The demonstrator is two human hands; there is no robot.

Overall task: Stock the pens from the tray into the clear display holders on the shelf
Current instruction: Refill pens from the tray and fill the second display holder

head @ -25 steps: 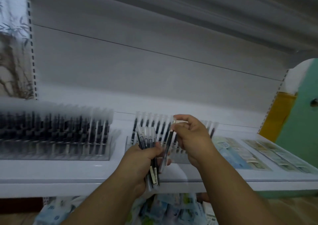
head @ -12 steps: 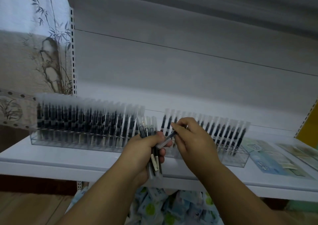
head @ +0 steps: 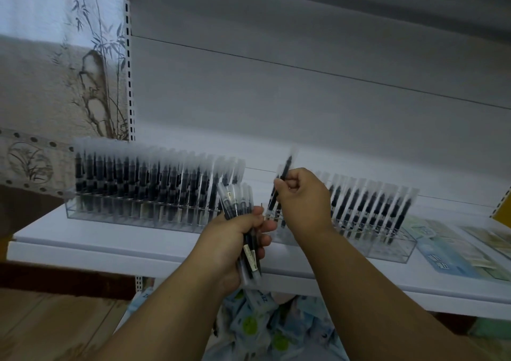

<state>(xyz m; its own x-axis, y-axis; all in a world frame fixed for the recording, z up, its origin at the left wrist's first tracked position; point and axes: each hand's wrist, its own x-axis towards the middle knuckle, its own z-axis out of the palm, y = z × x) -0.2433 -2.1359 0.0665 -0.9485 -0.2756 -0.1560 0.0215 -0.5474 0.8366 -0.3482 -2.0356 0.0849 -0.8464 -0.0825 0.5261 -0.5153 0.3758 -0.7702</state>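
Right hand [head: 302, 194] pinches one pen [head: 282, 183] near-upright, seemingly cap up; left hand [head: 235, 239] grips a bundle [head: 240, 208].

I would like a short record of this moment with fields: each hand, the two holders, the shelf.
left hand: grips a bundle of pens, caps up
right hand: pinches a single pen, nearly upright, above the right holder
left holder: packed with pens
right holder: pens leaning in rows
shelf: white, carries both holders
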